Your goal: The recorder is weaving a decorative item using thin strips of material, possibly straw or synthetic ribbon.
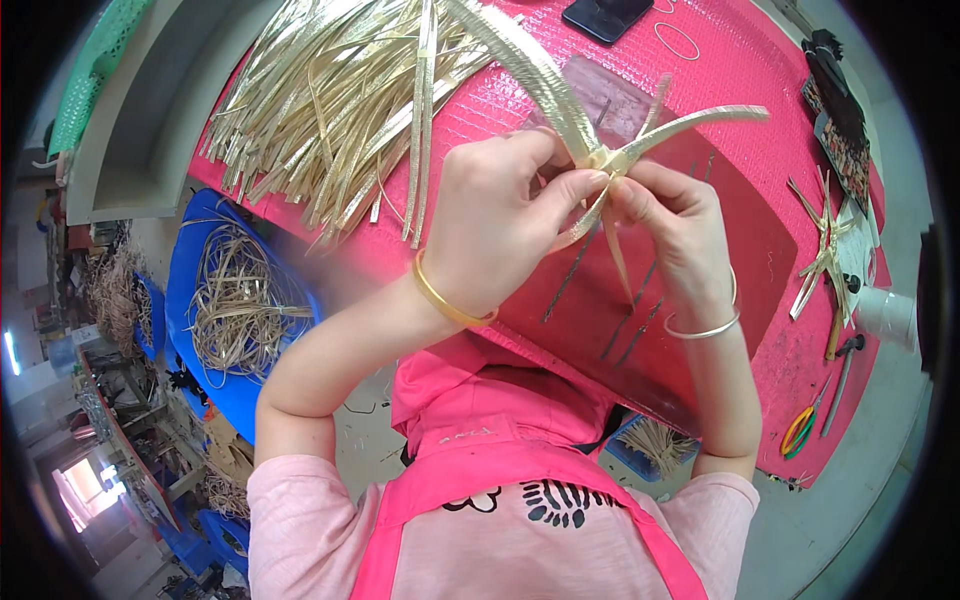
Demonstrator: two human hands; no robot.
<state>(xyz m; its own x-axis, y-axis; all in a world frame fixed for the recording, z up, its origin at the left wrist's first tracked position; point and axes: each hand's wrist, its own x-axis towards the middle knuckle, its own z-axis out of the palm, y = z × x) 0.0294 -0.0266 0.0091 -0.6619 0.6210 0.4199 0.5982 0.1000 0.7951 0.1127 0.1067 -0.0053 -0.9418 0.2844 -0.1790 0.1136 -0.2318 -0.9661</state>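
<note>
Between my two hands, above a dark red board (735, 250) on the pink-covered table, is a set of gold woven strips (548, 85) that cross at a small knot. Several strip ends fan out from the crossing, up, to the right and downward. My left hand (510, 205) pinches the strips at the crossing, thumb and forefinger pressed together. From the other side my right hand (665, 215) grips the same crossing with thumb and fingers. The two thumbs nearly touch. What lies under the fingertips is hidden.
A big pile of loose gold strips (330, 110) covers the table's far left. A black phone (607, 15) lies at the back. On the right are another crossed strip piece (828, 245), scissors (800, 430) and a white spool (888, 315). A blue bin (185, 300) of strips stands at left.
</note>
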